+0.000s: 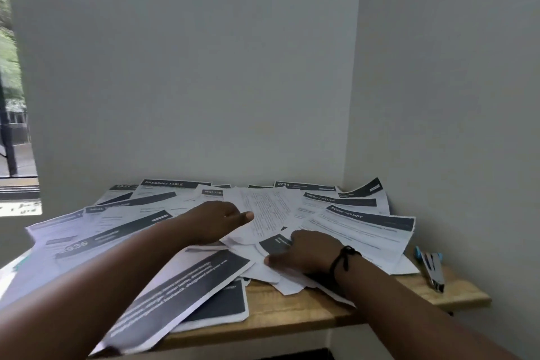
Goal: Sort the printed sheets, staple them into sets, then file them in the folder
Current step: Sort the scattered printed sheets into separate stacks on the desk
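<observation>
Printed sheets [163,213] lie strewn over the corner desk [292,313] as sorting begins: the left hand [217,221] rests flat, fingers straight, the right hand [306,253] presses the pile. A stapler [432,270] waits beside the sheets; matching headings comes next.

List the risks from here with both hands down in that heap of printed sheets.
1. The black-banded printed sheet overhangs the wooden table's front edge; the left hand or right hand shuffling the heap could tip it off.
2. The silver stapler with blue trim lies near the right edge and might get knocked off.
</observation>
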`<state>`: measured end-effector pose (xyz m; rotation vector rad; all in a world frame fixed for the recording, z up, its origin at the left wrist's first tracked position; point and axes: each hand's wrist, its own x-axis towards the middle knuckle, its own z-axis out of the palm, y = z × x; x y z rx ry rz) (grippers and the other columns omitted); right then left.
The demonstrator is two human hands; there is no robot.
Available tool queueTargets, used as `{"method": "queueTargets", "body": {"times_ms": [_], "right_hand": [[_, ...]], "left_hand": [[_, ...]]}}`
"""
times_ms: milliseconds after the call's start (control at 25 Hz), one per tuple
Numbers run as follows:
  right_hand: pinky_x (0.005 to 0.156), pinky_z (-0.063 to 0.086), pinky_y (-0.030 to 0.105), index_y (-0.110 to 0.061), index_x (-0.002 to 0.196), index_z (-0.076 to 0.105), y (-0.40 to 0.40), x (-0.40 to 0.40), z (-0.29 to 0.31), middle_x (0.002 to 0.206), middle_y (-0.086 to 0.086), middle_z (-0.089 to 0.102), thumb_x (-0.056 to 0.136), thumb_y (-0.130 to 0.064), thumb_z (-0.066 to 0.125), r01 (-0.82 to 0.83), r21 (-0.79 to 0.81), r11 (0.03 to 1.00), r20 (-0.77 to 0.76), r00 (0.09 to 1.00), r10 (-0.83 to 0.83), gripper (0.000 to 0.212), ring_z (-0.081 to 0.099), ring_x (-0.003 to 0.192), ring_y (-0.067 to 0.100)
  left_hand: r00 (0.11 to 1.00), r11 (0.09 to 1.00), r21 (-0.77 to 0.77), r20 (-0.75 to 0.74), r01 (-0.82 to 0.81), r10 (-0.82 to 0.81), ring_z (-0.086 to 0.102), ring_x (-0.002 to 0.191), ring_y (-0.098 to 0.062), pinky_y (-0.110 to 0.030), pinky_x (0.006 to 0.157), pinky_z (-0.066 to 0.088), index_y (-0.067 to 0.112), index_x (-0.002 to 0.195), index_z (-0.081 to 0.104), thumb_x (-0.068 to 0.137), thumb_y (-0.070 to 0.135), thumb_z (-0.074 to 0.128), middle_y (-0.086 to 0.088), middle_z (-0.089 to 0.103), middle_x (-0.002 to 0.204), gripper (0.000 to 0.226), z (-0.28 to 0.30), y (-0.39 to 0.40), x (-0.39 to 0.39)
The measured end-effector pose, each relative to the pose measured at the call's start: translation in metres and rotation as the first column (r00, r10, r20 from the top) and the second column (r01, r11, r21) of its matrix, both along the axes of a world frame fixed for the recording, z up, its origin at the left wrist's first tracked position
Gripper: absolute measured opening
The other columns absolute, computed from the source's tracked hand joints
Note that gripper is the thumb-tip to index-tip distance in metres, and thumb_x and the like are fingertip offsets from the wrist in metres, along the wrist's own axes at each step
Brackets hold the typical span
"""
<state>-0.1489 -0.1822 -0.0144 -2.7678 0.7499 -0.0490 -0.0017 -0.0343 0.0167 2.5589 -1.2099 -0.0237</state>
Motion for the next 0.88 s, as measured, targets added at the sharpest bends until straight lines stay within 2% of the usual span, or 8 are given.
{"method": "queueTargets", "body": {"times_ms": [80,160,280,400,520,640,760,880], "right_hand": [[0.077,0.048,0.03,-0.025,0.102,0.062,0.002,0.007,0.008,0.1,-0.005,0.066,0.069,-0.075,0.053,-0.13,0.005,0.992,-0.01,0.991,0.13,0.061,0.06,0.091,0.014],[0.077,0.048,0.032,-0.024,0.102,0.062,0.006,0.021,0.017,0.099,-0.003,0.066,0.073,-0.073,0.055,-0.294,0.021,0.956,-0.05,0.954,0.294,0.058,0.06,0.09,0.017],[0.082,0.052,0.034,-0.042,0.113,0.05,-0.015,0.066,-0.015,0.114,-0.015,0.06,0.071,-0.08,0.054,-0.446,-0.016,0.895,-0.154,0.885,0.439,0.057,0.059,0.094,0.009],[0.077,0.054,0.031,-0.055,0.113,0.038,-0.048,0.099,-0.037,0.118,-0.025,0.059,0.063,-0.087,0.051,-0.45,0.019,0.893,-0.139,0.883,0.448,0.061,0.06,0.094,-0.001],[0.094,0.048,0.029,-0.039,0.119,0.056,-0.042,0.096,0.009,0.115,-0.019,0.064,0.071,-0.075,0.06,-0.483,0.133,0.865,0.056,0.875,0.48,0.06,0.06,0.102,0.003],[0.091,0.045,0.024,-0.031,0.114,0.064,-0.061,0.088,0.027,0.114,-0.015,0.065,0.077,-0.066,0.062,-0.419,0.146,0.896,0.25,0.892,0.377,0.051,0.058,0.102,0.003],[0.097,0.04,0.028,-0.032,0.124,0.057,-0.076,0.087,0.017,0.13,-0.01,0.056,0.078,-0.065,0.06,-0.265,-0.008,0.964,0.126,0.956,0.264,0.057,0.051,0.116,0.01],[0.097,0.037,0.028,-0.031,0.128,0.055,-0.068,0.09,0.01,0.136,-0.007,0.053,0.079,-0.064,0.061,-0.291,-0.016,0.957,0.044,0.956,0.291,0.059,0.048,0.122,0.013]], "left_hand": [[0.999,0.999,-0.04,-0.044,0.005,-0.006,0.06,0.098,-0.022,-0.03,0.08,0.043,0.008,0.105,0.064,0.094,0.062,0.034,-0.008,0.065,0.109,0.063,0.003,-0.012,0.012],[0.982,0.998,-0.063,-0.188,-0.014,0.002,0.064,0.09,-0.023,-0.03,0.072,0.046,0.007,0.1,0.061,0.093,0.06,0.042,-0.013,0.065,0.107,0.057,-0.001,-0.023,0.029],[0.872,0.961,-0.188,-0.481,-0.202,0.089,0.068,0.082,-0.019,-0.027,0.064,0.051,0.016,0.117,0.055,0.086,0.059,0.057,-0.008,0.065,0.107,0.053,-0.015,-0.028,0.048],[0.742,0.878,-0.257,-0.653,-0.403,0.15,0.07,0.084,-0.023,-0.031,0.068,0.055,0.027,0.126,0.048,0.077,0.052,0.072,-0.009,0.069,0.1,0.06,-0.023,-0.024,0.063],[0.615,0.795,-0.332,-0.786,-0.507,0.064,0.069,0.074,-0.023,-0.029,0.06,0.052,0.024,0.127,0.047,0.078,0.029,0.079,-0.017,0.068,0.1,0.059,-0.026,-0.022,0.061],[0.506,0.684,-0.433,-0.856,-0.587,-0.107,0.07,0.065,-0.021,-0.029,0.054,0.055,0.014,0.129,0.045,0.079,-0.005,0.072,-0.016,0.065,0.1,0.06,-0.031,-0.026,0.055],[0.413,0.654,-0.42,-0.893,-0.629,-0.177,0.073,0.075,-0.025,-0.029,0.058,0.059,0.011,0.13,0.042,0.075,-0.019,0.067,-0.017,0.073,0.094,0.066,-0.033,-0.029,0.048],[0.376,0.665,-0.409,-0.904,-0.625,-0.203,0.072,0.082,-0.027,-0.027,0.053,0.056,0.013,0.129,0.042,0.073,-0.015,0.071,-0.018,0.074,0.094,0.069,-0.03,-0.031,0.044]]}}
